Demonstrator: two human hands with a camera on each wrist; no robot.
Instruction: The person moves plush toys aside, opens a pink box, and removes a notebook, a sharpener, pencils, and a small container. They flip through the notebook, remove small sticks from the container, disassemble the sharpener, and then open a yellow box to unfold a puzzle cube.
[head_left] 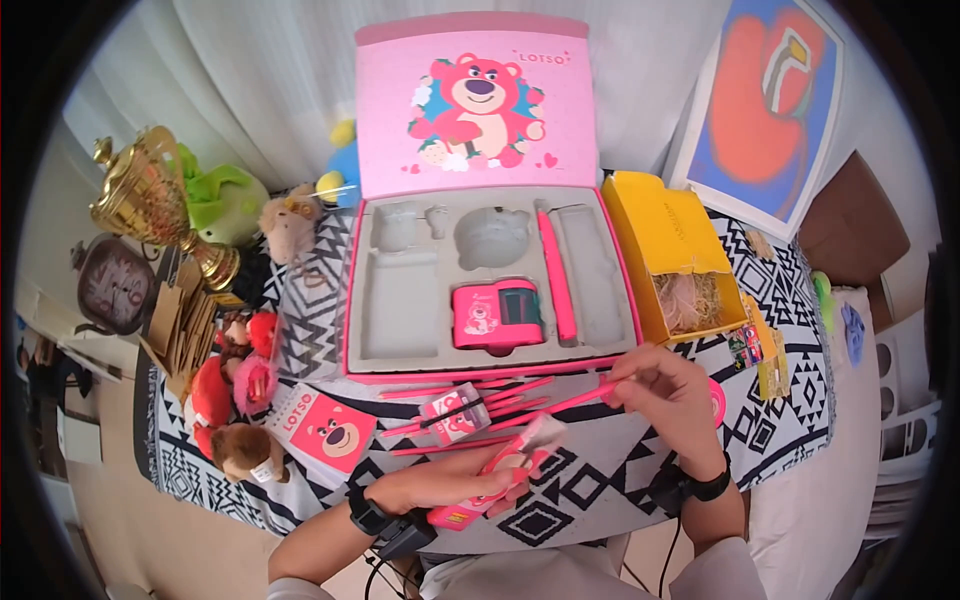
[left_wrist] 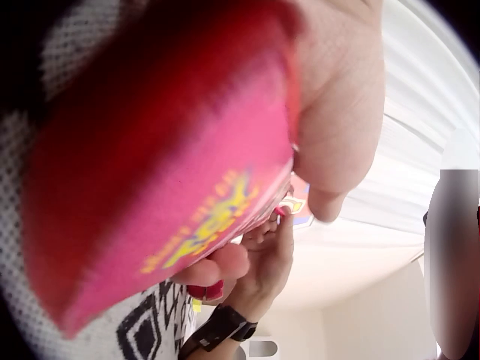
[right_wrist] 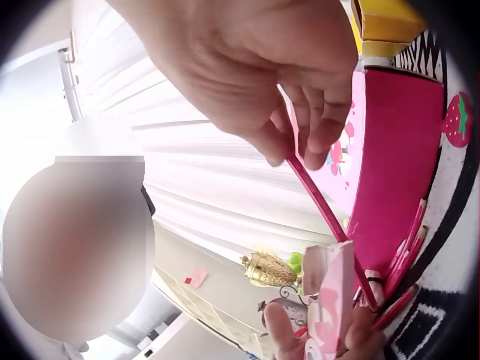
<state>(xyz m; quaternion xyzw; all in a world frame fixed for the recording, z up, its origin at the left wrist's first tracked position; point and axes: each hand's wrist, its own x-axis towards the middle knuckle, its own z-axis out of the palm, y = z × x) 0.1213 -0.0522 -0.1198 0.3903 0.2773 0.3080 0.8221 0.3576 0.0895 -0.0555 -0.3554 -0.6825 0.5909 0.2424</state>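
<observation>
A person's right hand (head_left: 665, 398) pinches 1 end of a pink pencil (head_left: 582, 399) between thumb and fingertips, above the patterned cloth (head_left: 548, 518) in front of an open pink case (head_left: 400, 305). The pencil's long axis slopes gently: the pinched end is to the upper right, the free end points lower left. From the right wrist, that free end runs past the far side of a carton (head_left: 512, 461); whether the 2 touch, I cannot tell.

The left hand (head_left: 445, 484) grips the carton, thumb across its face and fingers underneath. The carton tilts, its long axis rising from lower left to upper right, with its pale flap end towards the right hand.

Just beyond the carton, loose pink pencils (head_left: 450, 445) lie roughly left to right, with a small packet (head_left: 462, 414) among them. To the left is a bear notebook (head_left: 330, 432). In the case sit a pink block with a dark window (head_left: 497, 315) and a long pink stick (head_left: 557, 278), which points away from the person.
</observation>
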